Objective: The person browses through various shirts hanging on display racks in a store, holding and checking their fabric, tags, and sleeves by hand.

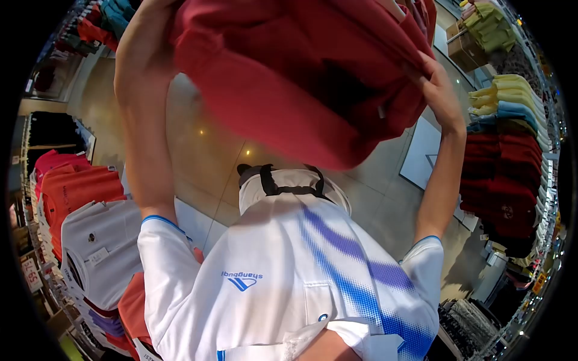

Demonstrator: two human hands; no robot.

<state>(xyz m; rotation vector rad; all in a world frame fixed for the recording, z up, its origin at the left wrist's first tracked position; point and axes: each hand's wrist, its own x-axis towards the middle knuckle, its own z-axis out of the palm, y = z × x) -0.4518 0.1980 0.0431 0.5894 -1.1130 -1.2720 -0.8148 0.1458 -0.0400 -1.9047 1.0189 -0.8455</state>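
A red garment (277, 108) is spread out in front of me at the top of the view, with its dark inside showing through a wide opening. Its kind is hard to make out, and its lower edge is slightly blurred. My right hand (442, 96) grips its right edge, fingers bent over the fabric. My left arm (144, 120) reaches up to the garment's left side. The left hand itself is hidden behind the cloth or beyond the top edge.
Folded or hanging shirts line the left side, among them a grey shirt (99, 253) and an orange shirt (81, 192). On the right a rack holds dark red shirts (500, 174) and yellow shirts (506, 96). A cardboard box (466, 51) stands at the upper right.
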